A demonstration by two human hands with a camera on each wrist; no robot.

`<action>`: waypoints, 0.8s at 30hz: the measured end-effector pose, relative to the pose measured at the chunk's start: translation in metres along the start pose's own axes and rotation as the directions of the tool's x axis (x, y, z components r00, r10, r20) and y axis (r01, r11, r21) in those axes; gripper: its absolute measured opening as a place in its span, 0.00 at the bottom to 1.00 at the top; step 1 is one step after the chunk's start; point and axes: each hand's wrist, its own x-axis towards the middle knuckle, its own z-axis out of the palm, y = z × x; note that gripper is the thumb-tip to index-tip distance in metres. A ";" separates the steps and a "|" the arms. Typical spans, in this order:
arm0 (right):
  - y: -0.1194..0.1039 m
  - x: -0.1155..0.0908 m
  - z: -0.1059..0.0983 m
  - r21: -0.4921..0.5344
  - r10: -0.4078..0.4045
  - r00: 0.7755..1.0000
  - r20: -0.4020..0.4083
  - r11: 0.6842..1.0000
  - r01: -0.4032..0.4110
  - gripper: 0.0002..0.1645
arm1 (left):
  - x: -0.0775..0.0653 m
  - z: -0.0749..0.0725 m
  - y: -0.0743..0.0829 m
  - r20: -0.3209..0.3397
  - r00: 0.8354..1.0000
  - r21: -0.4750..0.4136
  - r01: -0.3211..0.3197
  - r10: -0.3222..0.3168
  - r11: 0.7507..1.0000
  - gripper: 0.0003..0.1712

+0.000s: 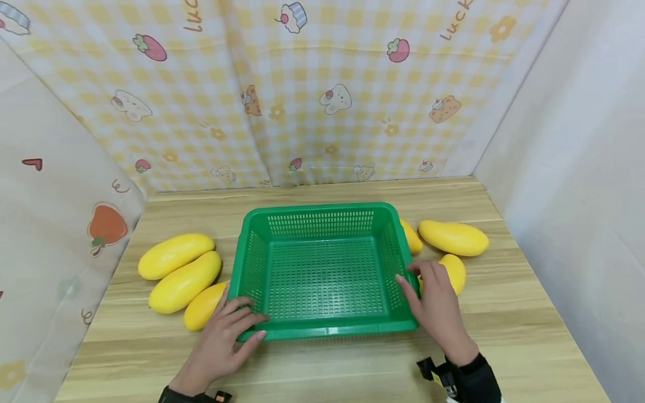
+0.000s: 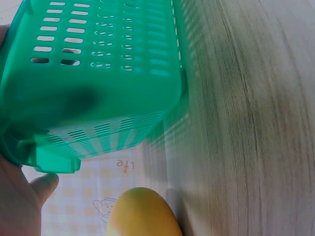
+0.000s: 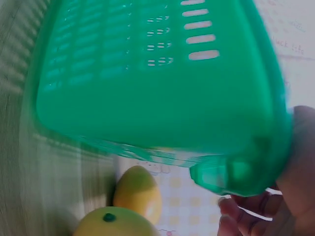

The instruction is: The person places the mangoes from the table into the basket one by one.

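A green plastic basket (image 1: 327, 330) with slotted walls stands on the table, its inside bare. At its front left corner my left hand (image 1: 221, 338) holds the rim, some fingers lying over the edge. My right hand (image 1: 438, 302) grips the right rim near the front, thumb on the inner side and fingers outside. Yellow mangoes flank the basket: on the left an upper mango (image 1: 176, 256), a middle mango (image 1: 185, 282) and a partly covered mango (image 1: 204, 307). On the right lie a mango (image 1: 453, 238), a mango (image 1: 455, 273) partly behind my right hand, and one mango (image 1: 412, 238) half hidden by the basket.
The wood-grain table (image 1: 322, 369) runs back to a yellow checked cloth (image 1: 302, 112) with printed figures. White cloth walls stand at the left and right sides. Dark bands with small devices sit on both wrists.
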 end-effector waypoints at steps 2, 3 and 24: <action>0.003 0.003 0.003 -0.002 0.027 1.000 -0.004 1.000 -0.027 0.19 | 0.000 0.000 -0.001 0.004 1.000 -0.002 -0.001 0.001 1.000 0.08; 0.004 0.005 0.004 -0.003 0.042 0.999 -0.005 0.999 -0.042 0.19 | 0.000 0.000 -0.001 0.006 1.000 -0.002 -0.002 0.002 1.000 0.07; 0.008 0.028 0.001 -0.108 0.333 0.860 0.386 0.943 -0.316 0.17 | 0.000 0.001 -0.001 -0.046 0.999 -0.039 -0.005 0.003 0.999 0.02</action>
